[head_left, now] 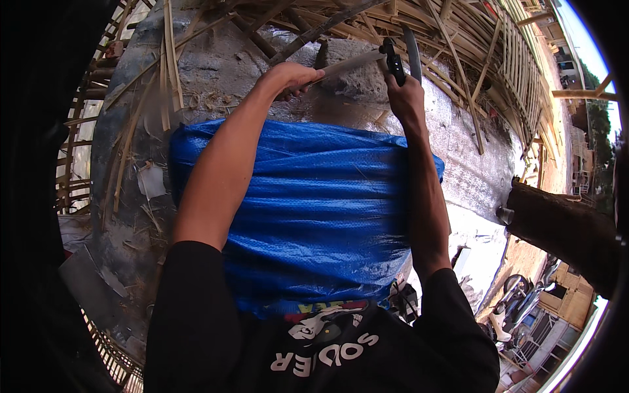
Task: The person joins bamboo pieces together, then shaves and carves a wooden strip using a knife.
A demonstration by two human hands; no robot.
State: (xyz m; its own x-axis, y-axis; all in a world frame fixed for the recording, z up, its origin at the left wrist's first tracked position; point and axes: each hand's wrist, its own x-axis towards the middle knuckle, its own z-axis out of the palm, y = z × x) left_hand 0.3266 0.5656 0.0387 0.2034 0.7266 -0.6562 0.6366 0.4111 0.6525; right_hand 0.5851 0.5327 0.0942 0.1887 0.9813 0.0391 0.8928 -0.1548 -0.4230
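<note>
Gripping a bamboo strip [347, 64] near the top centre, your left hand [288, 77] steadies it while your right hand [405, 92] clamps a knife [403, 59]; shaving looks barely started, loads of bamboo left.

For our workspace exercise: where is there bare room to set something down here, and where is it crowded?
Bare grey ground lies between the blue tarp and the bamboo strips, left of the left hand. Another patch is right of the tarp. Around the right hand and knife, bamboo crowds.
</note>
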